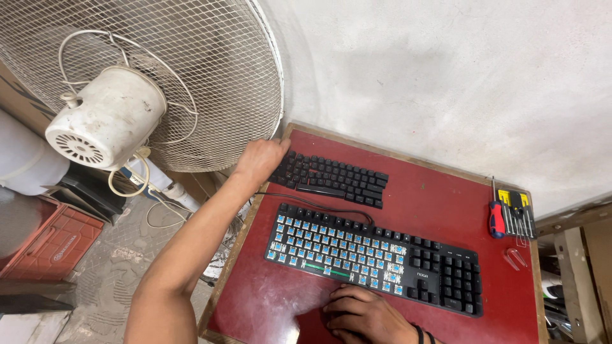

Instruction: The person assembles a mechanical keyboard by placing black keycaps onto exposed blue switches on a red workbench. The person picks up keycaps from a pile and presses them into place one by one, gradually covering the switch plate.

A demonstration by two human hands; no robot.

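Most of the work on the keyboard [376, 261] looks already done, as I judge it. On the main letter block the caps are off and the blue switches stand bare; only the top row, the arrow cluster and the number pad at the 3 o'clock end keep their black caps. So those caps are what is left, if they must come off too.

The keyboard is long and black, lying a little slanted in the middle of the red table [446, 197], its thin cable curling along the 12 o'clock edge. The removed keycaps [335, 178] sit at 11 o'clock from it, near but apart, laid in neat rows like a second small keyboard.

The left hand [261, 159] reaches to the 9 o'clock end of these keycaps and touches them; I cannot tell if the fingers close on one. The right hand [366, 315] lies flat and relaxed on the table at 6 o'clock, just beside the keyboard frame, holding nothing.

At 3 o'clock a screwdriver set [513, 213] waits near the table edge. A white fan [140, 83] stands at 10 o'clock.
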